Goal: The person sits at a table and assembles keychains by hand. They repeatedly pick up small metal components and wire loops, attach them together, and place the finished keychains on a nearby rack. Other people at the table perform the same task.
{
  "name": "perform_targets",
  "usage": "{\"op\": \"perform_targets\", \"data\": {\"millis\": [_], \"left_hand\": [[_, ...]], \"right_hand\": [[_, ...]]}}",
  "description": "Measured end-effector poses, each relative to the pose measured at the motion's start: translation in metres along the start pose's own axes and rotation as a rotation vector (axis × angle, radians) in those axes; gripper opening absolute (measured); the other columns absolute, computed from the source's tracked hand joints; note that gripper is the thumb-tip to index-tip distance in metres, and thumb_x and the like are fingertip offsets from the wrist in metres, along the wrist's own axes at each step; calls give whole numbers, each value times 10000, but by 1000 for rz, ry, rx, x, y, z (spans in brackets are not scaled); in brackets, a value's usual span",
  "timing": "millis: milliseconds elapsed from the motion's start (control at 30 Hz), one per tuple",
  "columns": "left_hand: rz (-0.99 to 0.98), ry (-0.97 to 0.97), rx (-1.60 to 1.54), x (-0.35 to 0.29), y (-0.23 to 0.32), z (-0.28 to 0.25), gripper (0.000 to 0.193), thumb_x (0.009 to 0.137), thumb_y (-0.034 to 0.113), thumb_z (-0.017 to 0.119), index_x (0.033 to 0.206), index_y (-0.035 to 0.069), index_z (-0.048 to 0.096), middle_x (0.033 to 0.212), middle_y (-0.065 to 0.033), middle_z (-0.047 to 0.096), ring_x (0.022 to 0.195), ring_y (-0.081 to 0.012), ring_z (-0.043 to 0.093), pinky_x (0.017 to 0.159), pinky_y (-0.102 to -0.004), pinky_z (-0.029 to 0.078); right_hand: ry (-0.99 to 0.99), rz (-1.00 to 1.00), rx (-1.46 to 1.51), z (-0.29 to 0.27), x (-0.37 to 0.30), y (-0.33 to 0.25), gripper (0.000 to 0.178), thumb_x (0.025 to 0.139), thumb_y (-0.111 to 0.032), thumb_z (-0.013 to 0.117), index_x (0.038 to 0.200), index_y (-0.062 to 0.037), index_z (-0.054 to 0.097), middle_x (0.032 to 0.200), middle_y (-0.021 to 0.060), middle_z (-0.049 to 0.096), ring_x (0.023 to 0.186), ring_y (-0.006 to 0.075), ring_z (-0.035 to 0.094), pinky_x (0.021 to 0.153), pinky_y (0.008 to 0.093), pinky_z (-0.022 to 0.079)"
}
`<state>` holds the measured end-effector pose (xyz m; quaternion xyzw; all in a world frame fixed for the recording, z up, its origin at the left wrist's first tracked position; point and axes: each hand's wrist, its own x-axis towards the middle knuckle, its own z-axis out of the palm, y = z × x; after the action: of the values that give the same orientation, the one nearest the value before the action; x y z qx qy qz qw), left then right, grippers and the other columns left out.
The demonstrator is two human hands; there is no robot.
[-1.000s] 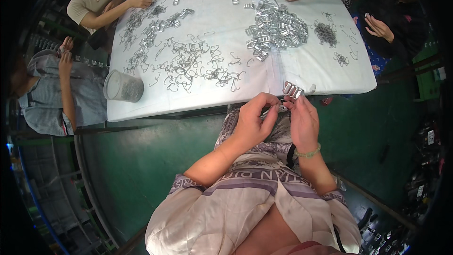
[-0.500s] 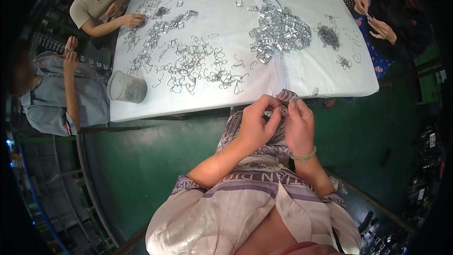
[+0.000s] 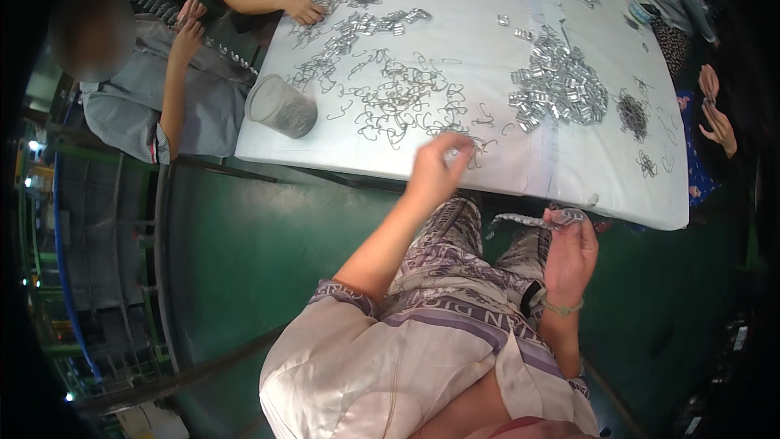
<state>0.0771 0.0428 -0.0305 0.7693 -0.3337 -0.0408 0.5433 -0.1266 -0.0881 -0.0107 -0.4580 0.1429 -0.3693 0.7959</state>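
My right hand [image 3: 571, 256] is closed on a shiny metal buckle [image 3: 571, 217] just off the table's front edge. From it a linked strand of similar metal pieces [image 3: 520, 218] trails to the left, over my lap. My left hand [image 3: 440, 167] reaches over the front of the table, beside a spread of bent wire hooks [image 3: 414, 102]. Its fingers are curled and smeared by motion, so whether anything is between them does not show. A large heap of silvery buckles [image 3: 561, 85] lies farther back to the right.
A translucent plastic tub [image 3: 280, 107] leans at the table's left edge. The table [image 3: 479, 57] has a white cover. A dark pile of hooks [image 3: 632, 115] sits on the right. Co-workers' hands [image 3: 305, 10] work at the left, and others' hands [image 3: 715, 114] at the right.
My hands have parted: the left has gone forward to the hooks, while the right keeps the buckle. The whole view has swung left, so the table appears farther right.
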Motion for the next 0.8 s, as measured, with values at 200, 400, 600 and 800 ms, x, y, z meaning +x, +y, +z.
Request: {"op": "perform_targets", "data": {"millis": [200, 400, 600, 800], "left_hand": [[-47, 240, 557, 42, -84, -32, 315, 846, 122, 585, 1126, -21, 568, 1190, -230, 562, 1139, -401, 503, 954, -455, 394], [212, -4, 583, 44, -77, -5, 227, 841, 129, 575, 1014, -4, 638, 1029, -220, 632, 1045, -378, 573, 880, -447, 452], [-81, -39, 833, 87, -75, -47, 141, 787, 94, 600, 872, 52, 704, 890, -146, 669, 777, -331, 639, 713, -414, 499], [225, 59, 886, 138, -111, -60, 99, 735, 65, 585, 696, 78, 674, 789, -82, 647, 807, -255, 619, 729, -393, 450]], "right_hand": [[0, 23, 34, -12, 1, -1, 214, 951, -107, 509, 1071, 56, 582, 973, 140, 634, 920, 222, 593, 862, 389, 475], [10, 45, -11, -8, 0, -3, 201, 947, -106, 515, 1045, 55, 585, 950, 119, 616, 896, 210, 582, 825, 374, 467], [29, 49, -30, -9, -3, -3, 204, 947, -111, 517, 1038, 59, 584, 951, 116, 612, 888, 199, 573, 816, 356, 460], [36, 45, -40, -8, 0, -2, 213, 948, -106, 510, 1051, 65, 583, 965, 128, 617, 887, 192, 573, 812, 346, 458]]}}
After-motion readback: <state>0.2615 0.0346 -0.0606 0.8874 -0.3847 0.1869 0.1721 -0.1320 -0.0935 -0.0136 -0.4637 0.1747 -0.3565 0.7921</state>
